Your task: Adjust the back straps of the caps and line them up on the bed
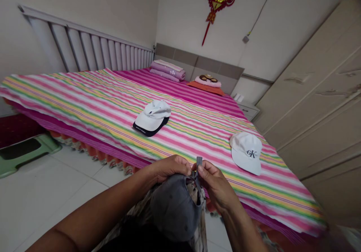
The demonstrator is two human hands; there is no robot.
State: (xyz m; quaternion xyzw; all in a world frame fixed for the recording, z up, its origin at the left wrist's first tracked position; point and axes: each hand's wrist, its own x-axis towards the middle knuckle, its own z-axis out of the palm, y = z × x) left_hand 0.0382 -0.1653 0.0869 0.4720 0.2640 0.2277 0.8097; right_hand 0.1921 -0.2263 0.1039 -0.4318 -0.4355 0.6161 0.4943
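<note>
A grey baseball cap [176, 207] is held low in front of me, its back opening facing right. My left hand [175, 167] pinches the cap's back edge beside the strap fastening. Between the thumb and fingers of my right hand [213, 176] is the cap's grey adjuster strap [199, 161], its free end sticking up. Beyond my hands, a white cap with a dark-edged brim [153, 114] lies on the bed to the left. Another white cap with dark letters [246, 150] rests on the bed to the right.
The bed [93, 97] has a striped cover and a grey headboard [180, 58]. Folded purple bedding [167, 70] and a pink pillow [208, 81] lie at its head. A green stool [42, 146] stands left, a radiator [93, 47] behind it, a wardrobe [318, 94] at right.
</note>
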